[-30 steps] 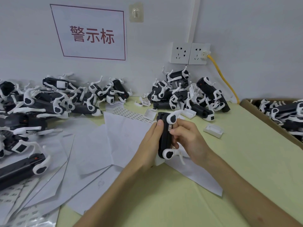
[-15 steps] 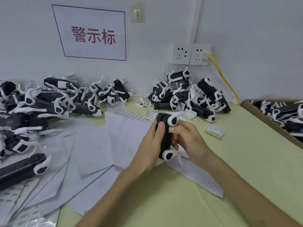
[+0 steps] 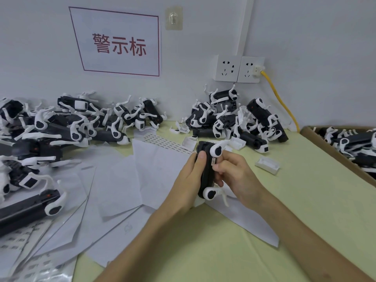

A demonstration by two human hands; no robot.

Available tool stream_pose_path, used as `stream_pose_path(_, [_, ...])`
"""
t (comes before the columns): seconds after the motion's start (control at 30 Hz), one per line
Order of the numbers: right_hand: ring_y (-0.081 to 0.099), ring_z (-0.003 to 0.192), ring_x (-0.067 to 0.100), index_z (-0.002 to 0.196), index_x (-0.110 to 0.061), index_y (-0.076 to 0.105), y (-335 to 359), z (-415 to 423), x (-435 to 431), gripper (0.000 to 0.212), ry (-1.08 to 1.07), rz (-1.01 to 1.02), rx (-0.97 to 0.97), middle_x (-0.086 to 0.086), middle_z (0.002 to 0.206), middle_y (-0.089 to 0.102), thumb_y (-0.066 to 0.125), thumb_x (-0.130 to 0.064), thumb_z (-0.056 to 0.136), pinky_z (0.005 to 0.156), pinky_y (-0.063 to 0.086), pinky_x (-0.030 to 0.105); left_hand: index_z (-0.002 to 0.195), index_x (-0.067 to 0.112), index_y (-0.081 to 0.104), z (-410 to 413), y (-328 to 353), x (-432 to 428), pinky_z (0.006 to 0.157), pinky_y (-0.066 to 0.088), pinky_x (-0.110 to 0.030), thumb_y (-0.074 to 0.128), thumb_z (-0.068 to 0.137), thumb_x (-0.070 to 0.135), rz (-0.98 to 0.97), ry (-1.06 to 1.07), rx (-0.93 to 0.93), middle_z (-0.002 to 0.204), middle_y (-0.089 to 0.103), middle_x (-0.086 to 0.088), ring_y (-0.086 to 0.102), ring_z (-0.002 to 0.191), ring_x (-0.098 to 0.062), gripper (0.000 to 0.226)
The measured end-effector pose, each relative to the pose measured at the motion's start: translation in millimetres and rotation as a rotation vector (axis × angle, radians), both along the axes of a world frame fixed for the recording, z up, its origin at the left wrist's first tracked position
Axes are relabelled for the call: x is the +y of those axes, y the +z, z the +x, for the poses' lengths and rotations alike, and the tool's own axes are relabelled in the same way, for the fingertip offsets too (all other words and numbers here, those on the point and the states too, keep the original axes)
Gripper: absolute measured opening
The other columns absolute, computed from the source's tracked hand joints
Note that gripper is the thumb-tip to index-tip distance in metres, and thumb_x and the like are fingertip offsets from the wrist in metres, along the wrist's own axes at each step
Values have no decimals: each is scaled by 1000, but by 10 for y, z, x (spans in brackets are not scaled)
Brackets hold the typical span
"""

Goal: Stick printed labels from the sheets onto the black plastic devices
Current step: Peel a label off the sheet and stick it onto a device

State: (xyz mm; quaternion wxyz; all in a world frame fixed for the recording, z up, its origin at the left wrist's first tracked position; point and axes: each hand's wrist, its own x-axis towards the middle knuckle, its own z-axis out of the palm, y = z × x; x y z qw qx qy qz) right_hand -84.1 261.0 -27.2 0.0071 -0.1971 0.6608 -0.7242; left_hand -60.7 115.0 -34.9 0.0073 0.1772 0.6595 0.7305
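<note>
- Head view: your left hand (image 3: 189, 180) is clamped round the black device (image 3: 204, 178), thumb on its front and fingers behind. You hold it upright above the table (image 3: 305, 190) in the middle of the scene, so its narrow right edge faces you.
- Your right hand (image 3: 234, 176) is curled onto that edge, its fingertips closed against the device beside the small white label (image 3: 213, 161). The label lies lengthwise just below the upper white ear piece. This looks like the pressing-down step, with the left grip giving you something to push against.
- The label sheet (image 3: 162, 141) lies flat just far-left of the device, close enough for the next peel. Plain white sheets (image 3: 114, 186) spread under your wrists and out to the left.
- More devices wait in a left heap (image 3: 61, 127) and a far heap (image 3: 240, 121) against the wall, and others fill the cardboard box (image 3: 317, 137) on the right. You cannot tell from here which already carry labels.
- Rub along the whole strip, since a lifted corner on that narrow edge would likely peel.
</note>
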Motion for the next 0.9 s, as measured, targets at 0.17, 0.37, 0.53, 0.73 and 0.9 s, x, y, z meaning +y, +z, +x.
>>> stream_pose_path(0.17, [43,52,17,59,-16,46,11,-3,1,21,18,6,-3,5,60,39,54,-7,76,51,41,24,100,3,59,-44,18,0,80,53,-33,32,102,61,-28,-23,-67,80,68,-11,67,79,-21,64])
stream_pose_path(0.37, [30,49,12,54,-12,39,82,50,44,30,-359,21,301,-2,49,35,59,-7,75,49,27,24,102,12,64,-57,55,-30,76,57,-35,56,92,62,100,-139,-325,86,66,-12,70,83,-26,52])
stream_pose_path(0.53, [29,48,9,57,-8,40,123,116,75,34,-411,95,472,-1,49,34,62,-23,79,49,26,20,104,12,62,-58,54,-14,58,56,-31,79,71,56,66,-104,-370,77,65,-9,71,68,-26,57])
stream_pose_path(0.73, [32,45,10,59,-7,42,163,70,169,28,-576,-80,489,0,48,36,57,-4,82,47,28,20,98,9,60,-141,86,-117,53,55,-35,62,95,37,45,54,-505,73,62,-11,70,75,-32,28])
stream_pose_path(0.9, [64,106,14,115,-22,69,295,-64,353,32,-204,261,173,-8,115,68,59,-32,87,84,50,22,86,3,55,-110,197,-63,63,41,-37,45,102,10,-53,-114,-584,73,52,-14,54,72,-33,20])
